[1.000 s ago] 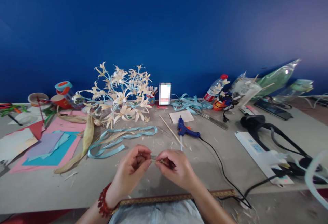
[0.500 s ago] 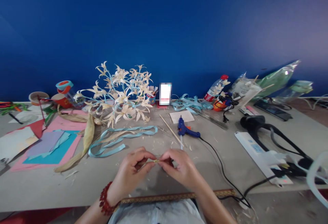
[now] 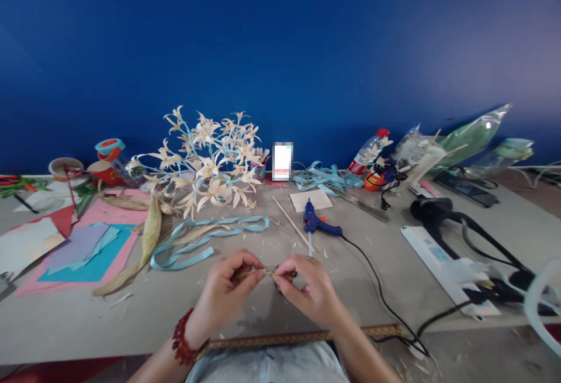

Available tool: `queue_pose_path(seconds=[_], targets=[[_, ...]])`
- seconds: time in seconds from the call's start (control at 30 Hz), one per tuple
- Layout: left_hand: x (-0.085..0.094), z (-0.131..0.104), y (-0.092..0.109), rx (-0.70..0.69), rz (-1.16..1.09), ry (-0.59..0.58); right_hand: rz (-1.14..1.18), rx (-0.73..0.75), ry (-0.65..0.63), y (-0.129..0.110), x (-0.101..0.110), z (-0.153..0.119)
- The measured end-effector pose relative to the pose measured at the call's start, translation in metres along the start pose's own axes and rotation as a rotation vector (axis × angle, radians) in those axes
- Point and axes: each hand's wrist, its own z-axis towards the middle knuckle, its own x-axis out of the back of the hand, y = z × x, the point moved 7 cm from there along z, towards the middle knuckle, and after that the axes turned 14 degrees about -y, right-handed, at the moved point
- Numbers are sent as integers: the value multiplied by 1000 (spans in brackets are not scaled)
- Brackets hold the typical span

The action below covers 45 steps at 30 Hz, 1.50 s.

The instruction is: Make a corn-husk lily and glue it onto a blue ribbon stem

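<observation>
Close above the table's near part, my left hand (image 3: 234, 283) and my right hand (image 3: 304, 286) meet fingertip to fingertip. Both pinch a small, thin, pale yellowish strip (image 3: 269, 272), most of it covered by the fingers; its exact kind is too small to make out. Just beyond my right hand lies a blue glue gun (image 3: 322, 223) with a clear glue stick. A wooden stick (image 3: 293, 223) rests beside it. Past my left hand a light-blue ribbon (image 3: 184, 265) is spread in loops, and dried corn husks (image 3: 151, 237) lie further left.
Pale handmade flowers (image 3: 213, 166) on blue stems stand at the back. Coloured paper sheets (image 3: 87, 248) lie left. A power strip (image 3: 438, 266) with cables is at right; the glue gun's black cord (image 3: 372, 275) runs past my right arm. Near a tilted bottle (image 3: 366, 152) lie more ribbons (image 3: 322, 177).
My fingertips have drawn slightly apart, so a little more of the pale strip shows between them. Everything on the table stays where it was.
</observation>
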Motion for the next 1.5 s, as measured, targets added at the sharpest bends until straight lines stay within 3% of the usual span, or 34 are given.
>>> queue_pose_path(seconds=[0.17,0.4,0.67,1.03,1.5], targets=[[-3,2,11,-87,-13,-76,19,38,-24,-5,-1,2],[-5,5,12,3,44,-77,28,165,17,-11,-1,9],[-5,2,-5,48,-45,-95,58,76,-7,-2,-1,8],[5,-4,6,11,-7,-31,6,40,47,-3,2,6],[4,-2,3,-2,-14,-62,109,64,-8,0,7,8]])
